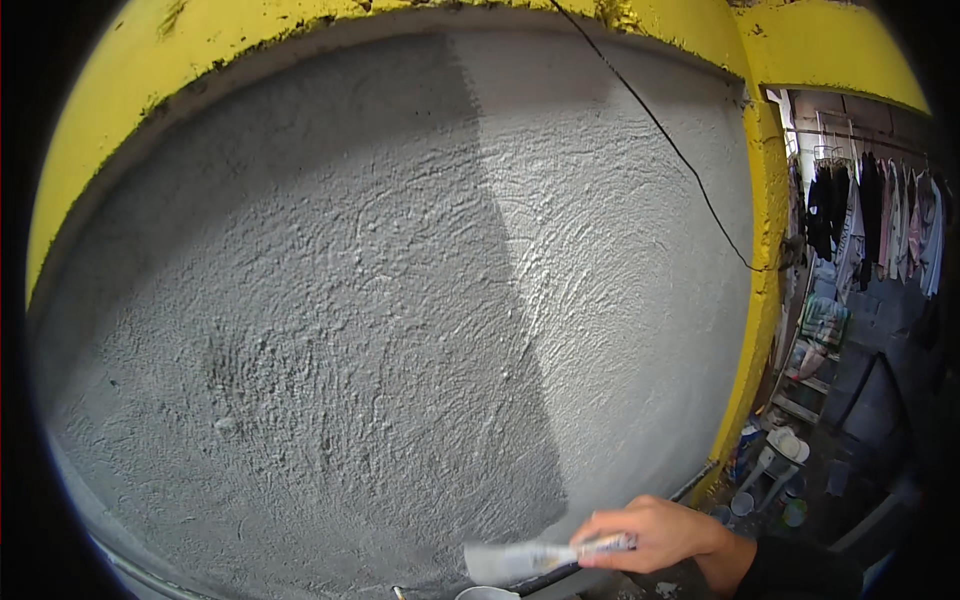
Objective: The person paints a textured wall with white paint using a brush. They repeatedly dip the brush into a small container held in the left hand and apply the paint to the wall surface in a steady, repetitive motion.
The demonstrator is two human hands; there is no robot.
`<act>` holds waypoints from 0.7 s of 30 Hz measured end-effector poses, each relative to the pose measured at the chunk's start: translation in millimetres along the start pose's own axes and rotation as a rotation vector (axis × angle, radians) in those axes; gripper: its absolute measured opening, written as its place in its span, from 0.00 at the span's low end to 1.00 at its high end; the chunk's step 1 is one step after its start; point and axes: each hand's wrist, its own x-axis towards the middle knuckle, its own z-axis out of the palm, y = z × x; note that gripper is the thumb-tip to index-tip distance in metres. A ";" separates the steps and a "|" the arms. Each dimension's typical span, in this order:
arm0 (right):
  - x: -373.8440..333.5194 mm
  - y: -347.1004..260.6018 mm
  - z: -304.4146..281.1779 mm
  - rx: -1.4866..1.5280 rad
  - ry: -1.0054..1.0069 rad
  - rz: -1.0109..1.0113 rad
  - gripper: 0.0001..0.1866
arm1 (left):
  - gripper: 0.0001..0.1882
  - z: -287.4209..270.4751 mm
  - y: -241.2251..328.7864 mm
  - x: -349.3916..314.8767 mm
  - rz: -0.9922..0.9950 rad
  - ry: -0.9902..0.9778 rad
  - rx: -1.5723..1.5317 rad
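My right hand (650,538) reaches in from the lower right, its dark sleeve (800,568) behind it. Its fingers are closed round the slim handle of a putty knife (505,563). The wide pale blade points left and is smeared by motion. Just under it, the rim of a white container (487,594) shows at the bottom edge. Beyond rises a rough, ridged grey wall (380,300), darker on the left and paler on the right, with a sharp line between. Whether the blade touches the wall I cannot tell. My left hand is out of sight.
Yellow trim (762,300) frames the wall above and on the right. A black cable (660,125) hangs across its upper right. Past the trim are hanging clothes (870,215), a stepladder (800,400), a white stool (772,470) and several small tubs. A dark pipe (695,482) runs along the wall's foot.
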 end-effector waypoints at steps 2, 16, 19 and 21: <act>9.2 -8.0 -8.0 -0.062 -0.119 -0.071 0.12 | 0.51 2.6 -8.3 3.1 0.004 -0.085 0.128; 39.6 -19.9 -19.1 -0.590 -0.537 -0.072 0.07 | 0.43 40.5 25.1 31.2 0.349 -0.220 0.144; 42.7 -15.1 -19.5 -0.600 -0.595 -0.041 0.07 | 0.50 40.3 -13.6 35.2 0.420 -0.231 0.119; 44.0 -15.2 -15.5 -0.587 -0.579 -0.063 0.08 | 0.47 38.1 -7.9 35.0 0.442 -0.186 0.192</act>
